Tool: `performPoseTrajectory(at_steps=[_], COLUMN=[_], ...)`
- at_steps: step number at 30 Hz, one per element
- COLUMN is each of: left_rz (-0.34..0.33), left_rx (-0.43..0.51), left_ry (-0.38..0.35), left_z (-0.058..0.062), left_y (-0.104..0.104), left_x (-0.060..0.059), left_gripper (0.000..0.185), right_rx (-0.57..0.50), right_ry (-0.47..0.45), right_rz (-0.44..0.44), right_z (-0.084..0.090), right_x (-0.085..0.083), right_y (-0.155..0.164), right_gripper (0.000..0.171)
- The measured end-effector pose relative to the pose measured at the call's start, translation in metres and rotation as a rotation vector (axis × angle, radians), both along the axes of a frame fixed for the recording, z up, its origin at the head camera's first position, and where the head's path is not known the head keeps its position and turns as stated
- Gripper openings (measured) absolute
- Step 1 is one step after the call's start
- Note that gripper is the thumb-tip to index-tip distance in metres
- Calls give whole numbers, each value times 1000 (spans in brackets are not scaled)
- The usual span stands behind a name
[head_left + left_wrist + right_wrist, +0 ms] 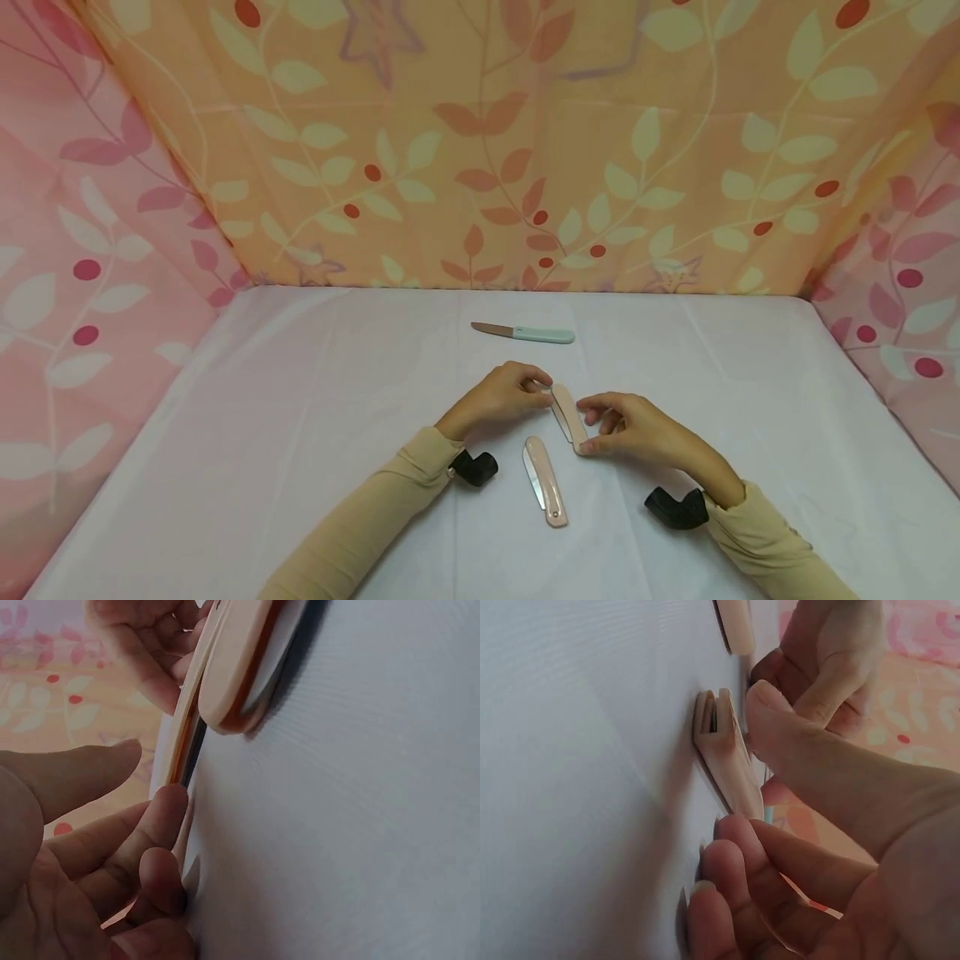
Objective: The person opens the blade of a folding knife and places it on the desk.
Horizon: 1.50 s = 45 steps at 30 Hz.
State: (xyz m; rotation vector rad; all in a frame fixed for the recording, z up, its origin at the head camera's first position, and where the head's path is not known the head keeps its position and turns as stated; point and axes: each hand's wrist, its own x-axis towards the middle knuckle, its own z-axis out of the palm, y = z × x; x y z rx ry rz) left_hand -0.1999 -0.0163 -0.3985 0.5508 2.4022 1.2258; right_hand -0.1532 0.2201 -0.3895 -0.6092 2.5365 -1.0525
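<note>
A pale pink folding knife (572, 418) lies on the white cloth between the two hands, its blade folded partly into the handle. My left hand (510, 392) is at its far end; in the left wrist view a fingertip (171, 801) is right at the handle edge and the thumb stands apart. On the other side is my right hand (630, 427), fingers loosely bent, thumb tip by the near end. The right wrist view has the handle's slotted end (714, 724) facing me, between thumb and fingers. A second pink folding knife (551, 492) lies nearer, its blade showing along the left side.
A knife with a light green handle (543, 335) lies farther back, blade pointing left. White cloth (337, 375) covers the table. Patterned orange fabric (487, 150) rises behind, and pink fabric (82, 250) hangs at the sides. Black wrist devices (677, 508) sit by both sleeves.
</note>
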Motion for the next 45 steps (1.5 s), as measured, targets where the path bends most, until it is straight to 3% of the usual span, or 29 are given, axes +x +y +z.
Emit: performPoseTrajectory(at_steps=[5,9,20,29,37,45], left_rz=[-17,-18,8,29,82,17], left_rx=[-60,-54,94,184,237,239], left_ry=[23,24,-13,-12,-118,-122], left_z=[1,1,0,-1,-2,1], left_y=[1,0,3,7,7,10], left_x=[2,3,10,11,10,12], left_gripper=[34,33,30,29,17,14], right_rx=[5,-9,-86,-159,-268,-247], right_ry=[30,35,-20,-98,-159,-83], right_rz=[4,2,-4,-9,-33,-87], right_z=[-1,-2,-7,-8,-7,-3], right_x=[2,3,0,-2,0,-1], right_y=[-2,-4,-2,-3,-6,-5], right_gripper=[60,59,66,60,57,40])
